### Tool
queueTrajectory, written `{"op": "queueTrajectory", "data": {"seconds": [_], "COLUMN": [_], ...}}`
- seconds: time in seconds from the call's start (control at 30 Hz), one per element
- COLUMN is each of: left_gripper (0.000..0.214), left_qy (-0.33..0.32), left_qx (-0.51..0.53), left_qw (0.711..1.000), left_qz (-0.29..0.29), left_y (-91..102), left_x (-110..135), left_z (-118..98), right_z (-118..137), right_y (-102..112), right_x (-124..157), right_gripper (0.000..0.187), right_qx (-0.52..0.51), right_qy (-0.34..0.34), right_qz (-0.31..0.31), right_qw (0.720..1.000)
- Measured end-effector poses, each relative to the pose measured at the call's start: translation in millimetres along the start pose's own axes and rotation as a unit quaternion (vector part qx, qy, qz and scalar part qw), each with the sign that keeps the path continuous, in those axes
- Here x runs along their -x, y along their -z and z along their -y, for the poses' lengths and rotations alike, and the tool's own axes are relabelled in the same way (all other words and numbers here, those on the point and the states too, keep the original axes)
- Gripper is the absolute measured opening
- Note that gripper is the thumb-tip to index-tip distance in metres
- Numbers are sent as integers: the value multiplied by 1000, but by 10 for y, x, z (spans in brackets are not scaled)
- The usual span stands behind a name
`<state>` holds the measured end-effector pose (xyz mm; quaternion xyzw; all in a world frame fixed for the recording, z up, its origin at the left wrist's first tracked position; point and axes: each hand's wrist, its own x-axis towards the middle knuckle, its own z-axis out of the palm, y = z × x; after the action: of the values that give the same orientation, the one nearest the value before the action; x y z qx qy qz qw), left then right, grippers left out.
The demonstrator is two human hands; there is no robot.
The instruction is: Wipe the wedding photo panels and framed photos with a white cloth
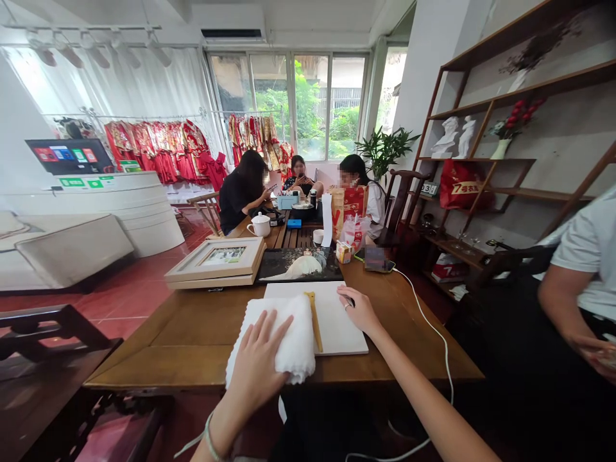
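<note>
Towel (pixel 302 343) lies under left hand (pixel 262 351); shelved red bag (pixel 461 186) reads "7号".

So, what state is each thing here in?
Towel, folded
White board, lying flat
Yellow stick, lying on the board
Left hand, spread on the towel
Right hand, curled at the board's edge
Frames, stacked
Mug, lidded
Phone, cable attached
Clothes, hanging

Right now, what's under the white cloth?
The white cloth overlaps the left part of a white board and the brown tabletop; the left hand rests on top. Anything wholly beneath is covered, can't be seen.
</note>
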<state>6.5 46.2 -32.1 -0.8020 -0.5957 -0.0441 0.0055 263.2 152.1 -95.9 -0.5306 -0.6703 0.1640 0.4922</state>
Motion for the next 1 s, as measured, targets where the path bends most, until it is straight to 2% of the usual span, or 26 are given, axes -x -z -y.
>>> {"op": "queueTrajectory", "data": {"seconds": [0.1,0.27,0.37,0.5,0.67,0.8,0.9,1.0], "left_gripper": [78,64,61,65,78,79,78,74], "left_qy": [1,11,0,-28,-3,16,25,30], "left_qx": [-4,-14,-7,11,25,38,47,47], "left_qw": [1000,1000,1000,999,999,999,999,998], "left_qz": [11,-22,-24,-21,-34,-19,7,18], "left_y": [29,25,24,0,-108,-118,-46,12], "left_x": [-246,-810,-971,-828,-330,-20,4,-193], "left_z": [20,60,37,-100,-309,-328,-280,-231], "right_z": [-2,-2,4,12,17,21,17,-2], "right_y": [4,18,17,10,13,16,12,2], "right_x": [1,6,6,5,7,4,1,2], "right_gripper": [25,26,25,25,25,26,26,26], "right_qx": [4,12,11,12,15,17,15,11], "right_qy": [-1,0,-2,-1,-8,-8,-7,-4], "right_qz": [6,14,10,5,10,17,18,12], "right_qw": [1000,1000,1000,1000,1000,1000,1000,1000]}}
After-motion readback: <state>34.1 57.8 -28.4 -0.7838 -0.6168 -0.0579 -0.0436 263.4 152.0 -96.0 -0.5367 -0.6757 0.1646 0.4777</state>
